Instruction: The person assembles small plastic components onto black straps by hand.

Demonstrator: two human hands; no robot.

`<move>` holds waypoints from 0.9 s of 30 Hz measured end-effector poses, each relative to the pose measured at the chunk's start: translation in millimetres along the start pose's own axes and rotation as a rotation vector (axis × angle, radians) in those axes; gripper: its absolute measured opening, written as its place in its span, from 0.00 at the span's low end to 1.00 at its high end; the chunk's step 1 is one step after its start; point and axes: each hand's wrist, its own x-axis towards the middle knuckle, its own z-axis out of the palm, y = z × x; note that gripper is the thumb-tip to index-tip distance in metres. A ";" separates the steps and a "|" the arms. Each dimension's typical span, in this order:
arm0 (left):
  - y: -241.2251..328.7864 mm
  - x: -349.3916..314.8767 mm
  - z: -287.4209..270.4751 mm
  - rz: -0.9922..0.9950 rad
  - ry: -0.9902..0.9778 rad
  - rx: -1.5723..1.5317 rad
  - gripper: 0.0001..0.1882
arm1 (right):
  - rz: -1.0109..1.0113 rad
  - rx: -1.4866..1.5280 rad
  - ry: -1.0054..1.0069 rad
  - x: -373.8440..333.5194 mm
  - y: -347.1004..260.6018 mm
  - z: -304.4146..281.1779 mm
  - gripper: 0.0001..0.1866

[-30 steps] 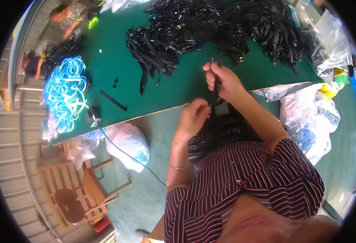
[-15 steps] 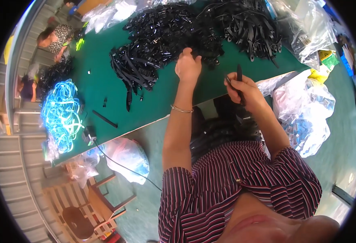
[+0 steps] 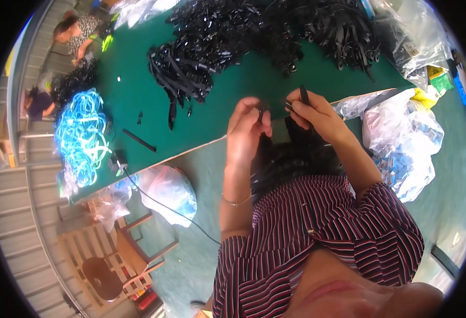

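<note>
Both hands are held over the near edge of the green table (image 3: 190, 135). My left hand (image 3: 245, 124) is closed, its fingertips pinching a small dark piece (image 3: 264, 109), too blurred to name. To its right, my right hand (image 3: 318, 115) is closed round a black strap (image 3: 304, 95) whose end sticks up past the fingers. A small piece with a shiny end (image 3: 289, 105) shows at its fingertips. Beyond the hands lies a large heap of black straps with small clips (image 3: 217, 40), with more black straps (image 3: 344, 40) to the right.
Bright blue cords (image 3: 81, 140) are piled at the table's left end, near a black adapter (image 3: 118, 160) with a cable. A black stick-like piece (image 3: 139, 140) lies nearby. Clear plastic bags (image 3: 397, 132) sit at the right. Another person (image 3: 79, 34) works at far left.
My left hand has come back from the strap heap toward my body and now pinches a small dark piece. My right hand has turned slightly and moved closer to the left.
</note>
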 end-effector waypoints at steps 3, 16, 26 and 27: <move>1.4 -29.5 5.2 -0.009 0.035 -0.108 0.14 | 0.052 0.067 -0.127 1.4 0.3 17.3 0.08; 3.0 -68.8 -11.3 0.085 -0.002 -0.371 0.14 | 0.196 0.084 -0.357 12.6 6.6 61.1 0.06; -5.6 -75.3 -11.1 0.098 0.098 -0.215 0.12 | 0.118 0.083 -0.324 7.5 1.0 71.0 0.06; -10.3 -74.4 -14.5 0.096 0.116 -0.149 0.12 | 0.133 0.070 -0.320 6.5 6.6 69.3 0.06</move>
